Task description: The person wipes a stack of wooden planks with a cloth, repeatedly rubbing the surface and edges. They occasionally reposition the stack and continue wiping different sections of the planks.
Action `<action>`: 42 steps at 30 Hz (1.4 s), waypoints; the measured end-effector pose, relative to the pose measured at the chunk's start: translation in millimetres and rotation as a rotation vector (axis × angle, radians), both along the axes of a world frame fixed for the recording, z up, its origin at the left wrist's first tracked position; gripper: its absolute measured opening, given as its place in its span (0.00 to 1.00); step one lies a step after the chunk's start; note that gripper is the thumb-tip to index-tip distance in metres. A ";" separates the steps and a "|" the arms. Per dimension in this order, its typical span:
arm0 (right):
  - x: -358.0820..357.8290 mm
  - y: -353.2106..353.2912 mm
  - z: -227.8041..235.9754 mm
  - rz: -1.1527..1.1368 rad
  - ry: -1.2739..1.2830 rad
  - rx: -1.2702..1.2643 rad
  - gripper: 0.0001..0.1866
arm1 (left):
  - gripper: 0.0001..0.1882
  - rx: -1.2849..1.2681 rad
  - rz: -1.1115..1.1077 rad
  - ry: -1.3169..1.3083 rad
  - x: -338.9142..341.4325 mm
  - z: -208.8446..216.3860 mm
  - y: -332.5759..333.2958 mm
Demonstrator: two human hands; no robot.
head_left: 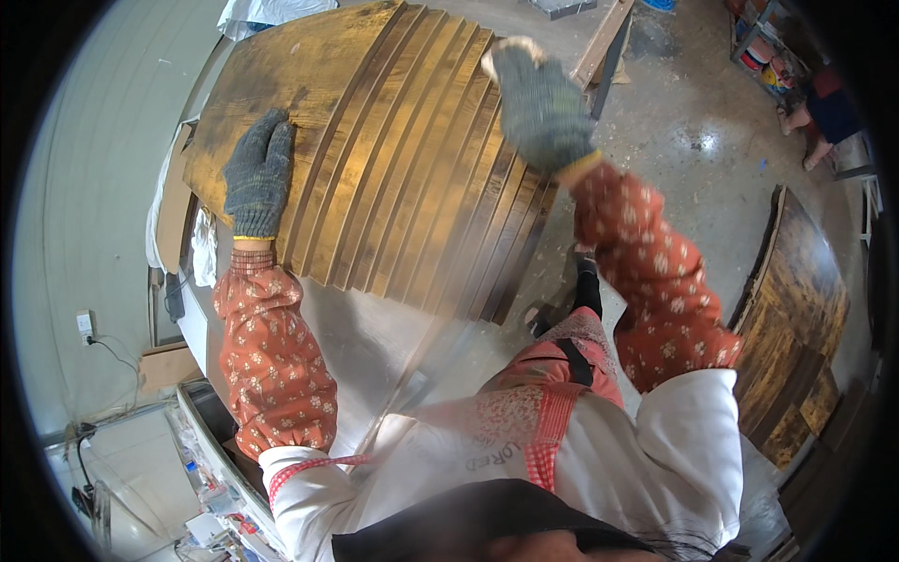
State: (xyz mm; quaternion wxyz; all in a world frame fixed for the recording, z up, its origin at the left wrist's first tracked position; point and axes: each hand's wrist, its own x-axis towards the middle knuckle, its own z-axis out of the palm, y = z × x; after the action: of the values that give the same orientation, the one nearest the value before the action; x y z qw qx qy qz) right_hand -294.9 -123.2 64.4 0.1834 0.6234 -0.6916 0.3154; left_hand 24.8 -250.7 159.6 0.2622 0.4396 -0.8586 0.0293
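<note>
A row of brown-stained wooden boards [412, 150] lies overlapping like steps in front of me, with dark streaked grain and dark edges. My left hand [259, 173], in a dark grey knit glove with a yellow cuff edge, rests flat on the leftmost board [318, 56], thumb a little apart from the fingers. At the far right edge of the row is my right hand [545, 108], gloved alike and smeared by motion. Its fingers are closed round a whitish wad [513, 54], perhaps cloth; the kind is unclear.
More stained boards [796, 290] stand stacked on the right. A wooden bar on a dark leg [604, 47] rises beyond my right hand. On the left are a pale wall [103, 206] and a cluttered bin [220, 468]. Part of another person [824, 117] shows at the far right.
</note>
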 end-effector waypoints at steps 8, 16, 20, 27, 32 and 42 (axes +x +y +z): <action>40.3 82.0 -16.4 0.383 -0.309 -0.048 0.08 | 0.17 0.015 0.009 0.024 -4.7 2.3 5.4; -30.9 11.6 -23.6 0.045 0.012 -0.078 0.27 | 0.16 0.063 0.015 0.046 0.2 -0.9 -1.2; 44.1 98.5 -1.6 0.251 -0.571 0.096 0.10 | 0.16 0.017 0.028 0.027 0.5 -2.4 -0.2; 9.8 93.1 -34.0 0.454 -0.341 -0.119 0.06 | 0.16 0.072 0.027 0.044 -6.1 3.0 9.0; -38.8 36.6 -70.2 -0.022 0.030 -0.089 0.12 | 0.16 0.136 0.029 0.109 -7.2 1.8 8.8; 50.0 147.2 -39.5 0.368 -0.048 -0.121 0.10 | 0.16 0.072 0.025 0.021 -6.6 3.4 6.9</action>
State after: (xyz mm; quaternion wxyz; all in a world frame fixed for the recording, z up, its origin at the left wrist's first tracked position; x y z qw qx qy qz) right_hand -244.9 23.9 24.9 0.1432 0.7196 -0.5499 0.3992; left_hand 18.3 -243.8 163.0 0.2547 0.4598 -0.8507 -0.0028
